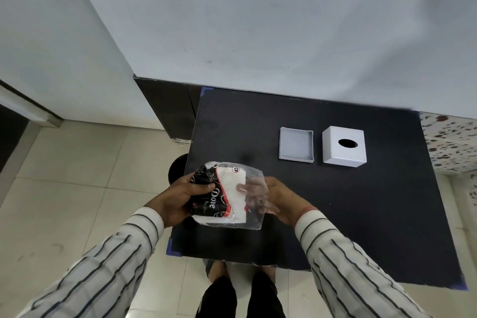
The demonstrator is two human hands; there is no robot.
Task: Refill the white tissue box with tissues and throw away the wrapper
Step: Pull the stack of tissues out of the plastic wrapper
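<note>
I hold a tissue pack (227, 195) over the near left part of the black table (335, 214). Its wrapper is clear plastic with a black, red and white print, and white tissues show inside. My left hand (180, 199) grips the pack's printed left end. My right hand (271, 199) holds the clear right end, with fingers seen through the plastic. The white tissue box cover (344, 146), with a dark oval hole on top, stands at the far right of the table. Its shallow white base tray (296, 145) lies open side up just left of the cover.
A dark round object (176, 168) sits on the tiled floor beside the table's left edge. A white wall runs behind the table. A speckled surface (449, 142) adjoins the table on the right. My feet stand at the table's near edge.
</note>
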